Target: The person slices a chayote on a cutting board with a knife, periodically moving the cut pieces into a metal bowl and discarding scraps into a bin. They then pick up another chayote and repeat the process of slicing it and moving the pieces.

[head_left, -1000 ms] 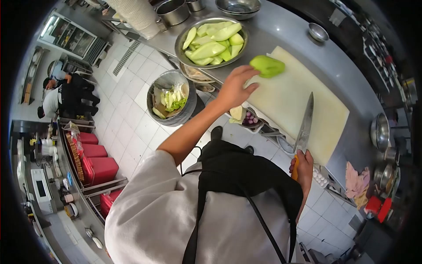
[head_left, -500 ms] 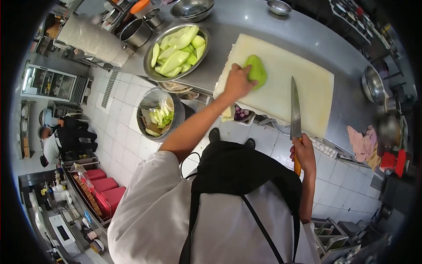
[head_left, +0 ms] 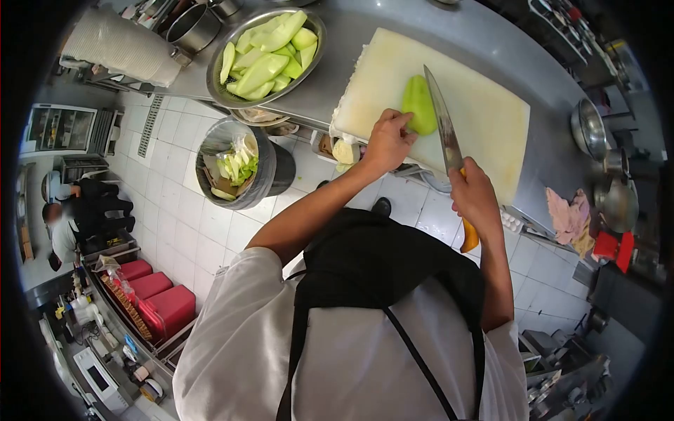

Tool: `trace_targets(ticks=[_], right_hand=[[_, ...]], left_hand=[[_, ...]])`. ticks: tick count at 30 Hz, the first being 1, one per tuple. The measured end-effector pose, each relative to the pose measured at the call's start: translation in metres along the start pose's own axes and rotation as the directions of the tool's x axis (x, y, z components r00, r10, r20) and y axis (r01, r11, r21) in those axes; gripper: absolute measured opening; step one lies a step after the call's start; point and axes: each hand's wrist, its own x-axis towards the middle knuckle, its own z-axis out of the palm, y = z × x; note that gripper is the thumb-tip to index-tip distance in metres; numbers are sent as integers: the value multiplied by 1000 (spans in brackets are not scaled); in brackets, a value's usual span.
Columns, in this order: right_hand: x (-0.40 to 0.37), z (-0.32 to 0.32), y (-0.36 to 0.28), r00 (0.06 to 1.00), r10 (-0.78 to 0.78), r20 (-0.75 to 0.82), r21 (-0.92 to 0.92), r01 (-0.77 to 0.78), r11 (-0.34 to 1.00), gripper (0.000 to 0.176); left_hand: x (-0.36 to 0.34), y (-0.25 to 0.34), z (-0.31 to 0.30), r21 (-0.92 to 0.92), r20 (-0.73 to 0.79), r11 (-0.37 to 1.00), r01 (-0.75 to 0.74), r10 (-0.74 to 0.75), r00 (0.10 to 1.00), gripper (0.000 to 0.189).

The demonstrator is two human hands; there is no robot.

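A light-green, pear-shaped vegetable (head_left: 419, 105) lies lengthwise on the white cutting board (head_left: 484, 119). At its near left side is my left hand (head_left: 390, 142), fingers bent and pressed against its lower end. My right hand (head_left: 474, 193) grips the yellow handle of a long kitchen knife (head_left: 445, 123). The blade points away from me, close along the right side of the vegetable, its tip near the far end. Left of the board, a metal bowl (head_left: 316, 62) holds several pale-green cut pieces (head_left: 263, 74).
Below the counter edge stands a lined waste bin (head_left: 270, 168) with peelings inside. Metal bowls (head_left: 588, 130) and a pink cloth (head_left: 569, 214) are at the right. Red containers (head_left: 168, 309) stand behind me at the left, and another person (head_left: 91, 214) is at the far left.
The knife has swung up and left from the board's right part to beside the vegetable. My left hand has slid from its side to its near end, and the view has shifted slightly.
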Motion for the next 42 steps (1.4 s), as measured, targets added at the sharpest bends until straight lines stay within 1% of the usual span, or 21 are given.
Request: trace_targets(ticks=[3, 6, 9, 12, 15, 16, 17, 18, 19, 20, 21, 22, 24, 27, 28, 29, 31, 34, 35, 37, 42], right_hand=[[9, 4, -3, 998, -61, -31, -67, 59, 996, 26], [7, 1, -21, 1000, 11, -20, -77, -13, 997, 27], [10, 2, -27, 999, 23, -26, -91, -25, 996, 27], [10, 0, -39, 998, 60, -31, -104, -63, 993, 26], [13, 0, -38, 998, 24, -50, -175, -32, 984, 24], [14, -1, -41, 999, 9, -54, -219, -21, 976, 23], [13, -1, -46, 999, -1, -54, -263, -13, 965, 22], [11, -2, -49, 999, -7, -50, -307, -9, 952, 22], [11, -2, -51, 999, 1, -43, -323, -15, 946, 21], [13, -3, -53, 999, 6, -37, -338, -18, 941, 21], [14, -2, -54, 1000, 12, -27, -354, -21, 935, 21], [13, 0, -53, 999, -4, -36, -355, -9, 935, 21], [15, 5, -49, 997, -45, -63, -359, 20, 933, 20], [16, 9, -51, 998, -19, -64, -349, -4, 937, 20], [16, 11, -50, 998, -22, -67, -331, -1, 943, 19], [16, 11, -48, 999, -7, -54, -338, -12, 941, 19], [20, 14, -45, 998, 39, -56, -314, -54, 948, 20], [17, 12, -45, 997, 68, -37, -246, -75, 966, 19], [19, 9, -48, 996, 77, -48, -232, -86, 969, 19], [15, 10, -53, 994, 104, -33, -212, -108, 971, 19], [16, 12, -46, 996, 88, -13, -212, -89, 973, 16]], left_hand=[[0, -1, -2, 17, 29, 999, -27, 26, 999, 46], [2, -2, 2, -12, 56, 999, -46, 46, 997, 47], [4, -1, 3, 5, 118, 999, -47, 46, 992, 46], [6, -4, 2, -28, 72, 995, -92, 94, 993, 42], [24, -14, -9, -61, -39, 994, -94, 92, 995, 37], [37, -13, -15, -3, -131, 987, -160, 158, 979, 33], [54, -11, -22, 21, -159, 985, -173, 175, 972, 31], [73, 2, -32, 43, -183, 982, -181, 186, 965, 29], [93, 17, -36, 74, -213, 961, -268, 277, 937, 30], [116, 31, -38, 107, -242, 930, -351, 367, 898, 30], [138, 44, -33, 121, -255, 872, -475, 490, 834, 30], [159, 53, -23, 138, -269, 795, -591, 604, 750, 30], [190, 66, 4, 89, -133, 702, -707, 711, 690, 34], [217, 47, 51, 134, 164, 666, -734, 715, 679, 43], [222, 31, 69, 203, 306, 671, -713, 648, 697, 52], [214, 29, 73, 252, 357, 718, -649, 555, 752, 54], [195, 30, 72, 366, 469, 752, -548, 360, 807, 58], [214, 20, 75, 211, 543, 790, -575, 394, 741, 60], [219, 22, 76, 218, 520, 807, -548, 379, 765, 59], [203, 28, 68, 232, 469, 857, -460, 315, 825, 58], [201, 32, 64, 205, 460, 875, -439, 310, 832, 57]])
